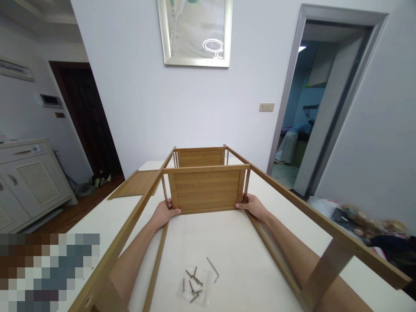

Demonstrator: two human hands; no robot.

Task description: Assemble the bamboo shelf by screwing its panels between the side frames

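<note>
A wooden shelf frame [277, 182] lies on its side across the white table, its long rails running away from me. Between the rails stands a wooden shelf panel [206, 190]. My left hand [164, 213] grips the panel's lower left corner where it meets the frame, thumb on the near face. At the lower right corner my right hand [252, 206] holds the panel in the same way, fingers curled behind. A second panel [201, 157] is set at the far end of the frame. Both forearms reach in between the upper and lower rails.
On the table [227, 242] lie an Allen key [214, 271] and several screws [194, 281] on a clear plastic bag. A loose wooden panel [133, 184] rests at the left. Beyond are a wall, a doorway, a white cabinet [32, 182] and piled items [373, 225].
</note>
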